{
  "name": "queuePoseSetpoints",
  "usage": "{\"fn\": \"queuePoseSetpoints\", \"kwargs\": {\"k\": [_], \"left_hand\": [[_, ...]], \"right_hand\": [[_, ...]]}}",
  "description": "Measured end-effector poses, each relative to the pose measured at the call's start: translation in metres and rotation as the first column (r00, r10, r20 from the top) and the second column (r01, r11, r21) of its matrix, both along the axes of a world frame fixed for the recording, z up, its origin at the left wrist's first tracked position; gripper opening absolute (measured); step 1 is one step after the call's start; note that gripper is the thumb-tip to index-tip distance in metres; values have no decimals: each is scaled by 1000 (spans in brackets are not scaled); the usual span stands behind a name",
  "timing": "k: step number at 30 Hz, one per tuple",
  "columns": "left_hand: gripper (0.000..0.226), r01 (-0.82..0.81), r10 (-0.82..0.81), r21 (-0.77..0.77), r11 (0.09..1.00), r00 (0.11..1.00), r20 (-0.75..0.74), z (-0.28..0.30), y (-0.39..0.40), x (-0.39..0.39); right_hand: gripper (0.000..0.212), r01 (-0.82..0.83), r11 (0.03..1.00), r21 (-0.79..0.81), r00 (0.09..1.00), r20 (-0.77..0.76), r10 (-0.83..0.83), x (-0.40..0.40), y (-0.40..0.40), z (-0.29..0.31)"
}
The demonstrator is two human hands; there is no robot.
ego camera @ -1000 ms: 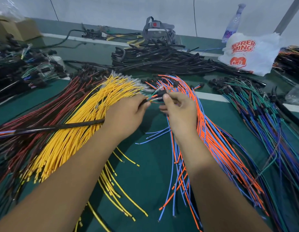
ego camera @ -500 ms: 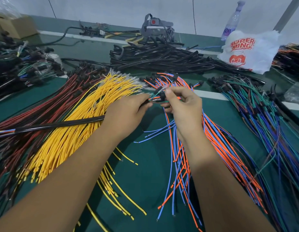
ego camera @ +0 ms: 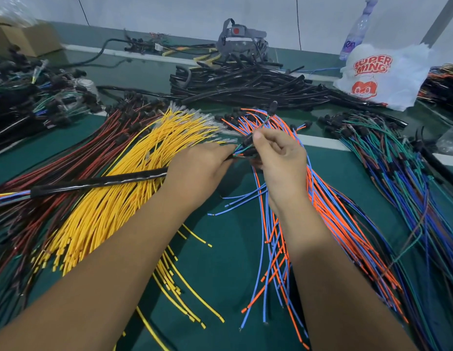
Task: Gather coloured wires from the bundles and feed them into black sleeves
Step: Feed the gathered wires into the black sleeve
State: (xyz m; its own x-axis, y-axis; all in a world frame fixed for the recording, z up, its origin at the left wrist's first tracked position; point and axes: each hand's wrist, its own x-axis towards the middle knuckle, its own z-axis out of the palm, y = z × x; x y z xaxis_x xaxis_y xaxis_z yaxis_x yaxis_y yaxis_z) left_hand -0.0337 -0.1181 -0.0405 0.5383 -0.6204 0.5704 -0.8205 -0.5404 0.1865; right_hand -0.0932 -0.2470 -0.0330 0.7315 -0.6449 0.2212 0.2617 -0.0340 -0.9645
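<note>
Black sleeve (ego camera: 98,183) lies gripped at its mouth in my left hand (ego camera: 195,168); my right hand (ego camera: 278,158) pinches the coloured wires (ego camera: 242,150) entering it, fingers curled.

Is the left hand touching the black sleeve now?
Touching. The head view shows the left hand gripping the black sleeve, which runs into its closed fingers.
</note>
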Motion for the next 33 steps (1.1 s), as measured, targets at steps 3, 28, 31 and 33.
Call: {"fn": "queuePoseSetpoints", "kwargs": {"k": [3, 28, 31, 33], "left_hand": [[17, 48, -51, -39, 998, 995, -91, -1, 1, -1], [28, -365, 365, -153, 918, 930, -30, 201, 158, 65], [36, -546, 560, -132, 828, 818, 132, 235, 220, 87], [50, -689, 687, -55, 722, 705, 177, 232, 261, 104]], "right_hand": [[19, -9, 999, -44, 1000, 12, 10, -1, 2, -3], [59, -297, 873, -386, 955, -109, 277, 21, 111, 75], [46, -456, 792, -405, 890, -209, 405, 29, 130, 86], [32, -548, 726, -415, 836, -264, 481, 32, 132, 89]]}}
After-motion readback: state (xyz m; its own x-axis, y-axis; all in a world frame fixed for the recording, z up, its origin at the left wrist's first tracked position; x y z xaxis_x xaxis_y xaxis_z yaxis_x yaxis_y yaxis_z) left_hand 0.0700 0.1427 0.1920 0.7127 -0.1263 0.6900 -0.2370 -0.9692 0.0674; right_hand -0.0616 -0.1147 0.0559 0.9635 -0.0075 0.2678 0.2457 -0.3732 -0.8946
